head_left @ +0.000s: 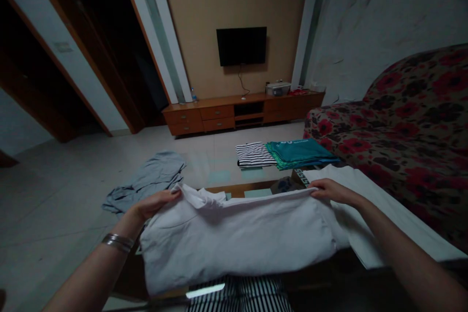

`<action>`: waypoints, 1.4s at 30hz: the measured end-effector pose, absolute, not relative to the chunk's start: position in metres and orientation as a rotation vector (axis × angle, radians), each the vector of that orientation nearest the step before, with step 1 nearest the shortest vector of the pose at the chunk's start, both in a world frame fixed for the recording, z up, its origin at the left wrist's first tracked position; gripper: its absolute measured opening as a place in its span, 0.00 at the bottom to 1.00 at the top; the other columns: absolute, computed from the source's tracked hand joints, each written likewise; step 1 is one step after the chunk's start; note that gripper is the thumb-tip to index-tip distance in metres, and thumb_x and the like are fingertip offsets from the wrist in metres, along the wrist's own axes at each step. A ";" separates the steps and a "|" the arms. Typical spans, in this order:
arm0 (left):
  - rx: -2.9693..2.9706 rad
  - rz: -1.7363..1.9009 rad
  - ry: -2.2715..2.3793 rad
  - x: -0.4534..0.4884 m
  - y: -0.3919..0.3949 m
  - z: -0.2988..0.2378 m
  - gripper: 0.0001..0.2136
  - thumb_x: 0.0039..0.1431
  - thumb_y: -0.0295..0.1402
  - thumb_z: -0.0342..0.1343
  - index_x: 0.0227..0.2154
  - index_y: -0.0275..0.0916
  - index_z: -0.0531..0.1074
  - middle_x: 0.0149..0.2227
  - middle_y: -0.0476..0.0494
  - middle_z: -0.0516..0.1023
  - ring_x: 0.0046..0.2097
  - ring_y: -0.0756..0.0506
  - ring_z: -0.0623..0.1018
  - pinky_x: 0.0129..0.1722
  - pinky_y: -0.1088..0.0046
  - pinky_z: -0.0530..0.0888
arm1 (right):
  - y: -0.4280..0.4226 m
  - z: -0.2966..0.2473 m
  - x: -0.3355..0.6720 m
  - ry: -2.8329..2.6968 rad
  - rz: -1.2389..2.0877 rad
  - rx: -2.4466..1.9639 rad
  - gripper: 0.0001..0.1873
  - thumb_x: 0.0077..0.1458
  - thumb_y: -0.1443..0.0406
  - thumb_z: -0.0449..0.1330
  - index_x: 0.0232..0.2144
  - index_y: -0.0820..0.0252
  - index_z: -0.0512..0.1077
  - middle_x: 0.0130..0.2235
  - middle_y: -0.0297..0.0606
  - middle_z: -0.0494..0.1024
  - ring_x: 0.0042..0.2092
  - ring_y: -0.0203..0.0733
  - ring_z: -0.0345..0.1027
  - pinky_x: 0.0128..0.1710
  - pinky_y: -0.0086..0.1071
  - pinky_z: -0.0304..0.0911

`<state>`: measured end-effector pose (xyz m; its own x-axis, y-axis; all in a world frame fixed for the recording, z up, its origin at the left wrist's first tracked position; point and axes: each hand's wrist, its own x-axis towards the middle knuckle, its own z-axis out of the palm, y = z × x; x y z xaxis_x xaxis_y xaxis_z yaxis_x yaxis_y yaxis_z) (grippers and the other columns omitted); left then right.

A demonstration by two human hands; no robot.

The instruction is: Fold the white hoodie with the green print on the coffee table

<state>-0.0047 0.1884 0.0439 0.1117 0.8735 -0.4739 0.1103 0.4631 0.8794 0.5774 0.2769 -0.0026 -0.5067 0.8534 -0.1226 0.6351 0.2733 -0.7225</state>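
Observation:
A white shirt [241, 241], folded lengthwise into a wide band, is stretched between my two hands above a low table. My left hand [159, 201] is closed on its upper left corner, near what looks like the bunched collar. At the upper right corner my right hand [331, 190] pinches the cloth edge. Beyond my left hand lies a rumpled grey garment [149, 178]. Under and beside my right forearm is another white cloth [365, 204] spread flat. The shirt hides much of the tabletop.
Past the shirt are a folded black-and-white striped garment [254, 154] and a stack of teal and green cloth bags [302, 151]. A flowered sofa [413, 107] stands on the right. A wooden TV cabinet [219, 119] lines the far wall under a television [242, 46].

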 end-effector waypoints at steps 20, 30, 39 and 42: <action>1.827 0.076 1.430 0.034 0.306 -0.031 0.20 0.42 0.39 0.63 0.40 0.37 0.73 0.44 0.41 0.75 0.44 0.42 0.72 0.45 0.69 0.67 | 0.326 -0.120 0.588 -2.318 0.553 -1.545 0.16 0.45 0.55 0.59 0.33 0.60 0.76 0.38 0.44 0.75 0.41 0.47 0.68 0.45 0.38 0.63; 2.340 -0.153 0.930 0.092 0.319 -0.044 0.15 0.44 0.24 0.59 0.38 0.40 0.75 0.43 0.45 0.75 0.46 0.44 0.72 0.50 0.68 0.64 | 0.323 -0.107 0.586 -2.381 0.674 -1.397 0.13 0.49 0.58 0.58 0.31 0.62 0.75 0.38 0.43 0.74 0.41 0.45 0.67 0.45 0.36 0.62; 2.170 -0.081 0.894 0.106 0.313 -0.035 0.11 0.46 0.40 0.62 0.26 0.36 0.74 0.36 0.44 0.74 0.40 0.45 0.71 0.41 0.74 0.65 | 0.317 -0.086 0.591 -2.308 0.913 -1.367 0.19 0.46 0.53 0.60 0.30 0.64 0.76 0.36 0.41 0.76 0.39 0.43 0.67 0.43 0.34 0.61; 1.925 -0.018 1.091 0.095 0.308 -0.027 0.15 0.47 0.44 0.61 0.27 0.36 0.72 0.29 0.49 0.71 0.33 0.48 0.70 0.34 0.76 0.64 | 0.308 -0.079 0.597 -2.154 1.054 -1.479 0.20 0.44 0.51 0.61 0.27 0.64 0.75 0.31 0.37 0.76 0.35 0.42 0.67 0.37 0.32 0.62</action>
